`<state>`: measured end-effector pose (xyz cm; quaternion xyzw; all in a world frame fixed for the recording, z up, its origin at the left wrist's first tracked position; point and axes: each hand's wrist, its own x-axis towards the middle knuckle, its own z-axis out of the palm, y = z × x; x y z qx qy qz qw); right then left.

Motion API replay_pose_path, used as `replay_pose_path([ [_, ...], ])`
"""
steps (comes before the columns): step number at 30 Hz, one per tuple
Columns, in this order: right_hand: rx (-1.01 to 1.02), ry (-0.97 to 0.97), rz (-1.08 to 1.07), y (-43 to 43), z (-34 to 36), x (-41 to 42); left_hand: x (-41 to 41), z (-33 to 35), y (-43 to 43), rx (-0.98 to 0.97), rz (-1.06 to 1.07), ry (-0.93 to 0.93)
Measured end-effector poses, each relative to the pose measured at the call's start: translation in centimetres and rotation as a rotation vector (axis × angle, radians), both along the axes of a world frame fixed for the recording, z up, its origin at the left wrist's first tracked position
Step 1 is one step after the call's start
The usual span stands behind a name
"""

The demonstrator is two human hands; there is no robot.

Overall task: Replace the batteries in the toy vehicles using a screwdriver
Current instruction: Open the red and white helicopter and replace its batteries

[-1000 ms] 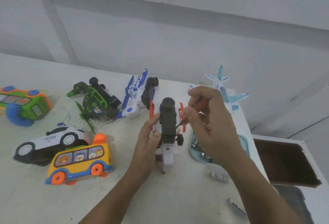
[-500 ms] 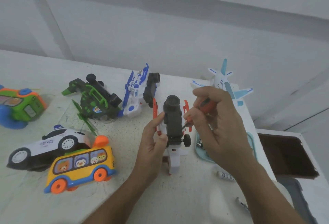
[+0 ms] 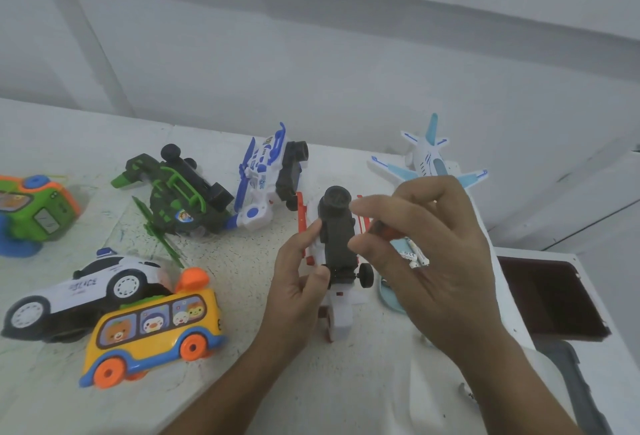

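A white and red toy helicopter stands nose-down on the table with its dark underside facing me. My left hand grips its left side, thumb on the dark battery panel. My right hand holds a red-handled screwdriver between thumb and fingers, right beside the toy's right edge. The screwdriver's tip is hidden behind my thumb. Two batteries show between my right fingers, lying in a pale blue tray.
Other toys lie on the white table: a yellow bus, a police car, a green helicopter, a blue and white helicopter, a light blue plane, a green and orange toy. A dark brown opening lies right.
My right hand has shifted its hold on the screwdriver, with the fingers spread more and the handle lower. The view has dipped slightly. The toy helicopter stays in my left hand.
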<state>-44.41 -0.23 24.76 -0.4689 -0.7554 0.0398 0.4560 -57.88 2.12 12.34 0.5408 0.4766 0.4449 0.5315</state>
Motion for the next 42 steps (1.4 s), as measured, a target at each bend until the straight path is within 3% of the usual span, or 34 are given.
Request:
replay_pose_path([
  [4, 0.056, -0.013, -0.009, 0.2, 0.0, 0.0, 0.0, 0.0, 0.1, 0.018, -0.006, -0.021],
  [8, -0.020, 0.087, 0.066, -0.9, 0.2, 0.4, -0.1, -0.2, 0.1, 0.036, -0.015, -0.053],
  [10, -0.078, -0.008, 0.058, 0.0, 1.5, -0.1, -0.1, -0.3, 0.2, 0.045, -0.014, -0.067],
  [13, -0.602, -0.282, 0.098, 2.7, 1.9, -0.3, -0.1, -0.2, 0.2, 0.050, -0.015, -0.067],
  [14, -0.634, -0.242, 0.091, 3.1, 1.7, -0.2, -0.1, -0.2, 0.1, 0.051, -0.014, -0.066],
  [17, -0.162, 0.011, 0.064, 0.2, 1.3, 0.1, -0.1, -0.3, 0.1, 0.041, -0.008, -0.086],
  [20, -0.046, 0.032, 0.064, -0.6, 0.7, 0.3, -0.1, -0.3, 0.2, 0.048, -0.007, -0.087],
  [24, -0.060, 0.025, 0.046, 0.0, 0.9, 0.8, -0.1, -0.7, 0.2, 0.056, -0.016, -0.119],
  [29, -0.222, 0.045, 0.106, -0.3, 1.0, 0.9, -0.2, -0.9, 0.2, 0.064, -0.013, -0.110],
  [36, -0.167, 0.073, 0.100, 0.4, 0.9, 0.8, -0.3, -0.7, 0.2, 0.068, -0.016, -0.112],
  [40, -0.255, 0.186, 0.146, 0.3, 0.9, 1.0, -0.3, -0.3, 0.1, 0.060, -0.029, -0.143],
  [42, -0.289, 0.151, 0.143, 0.2, 1.0, 1.2, -0.2, 0.0, 0.0, 0.062, -0.036, -0.162],
])
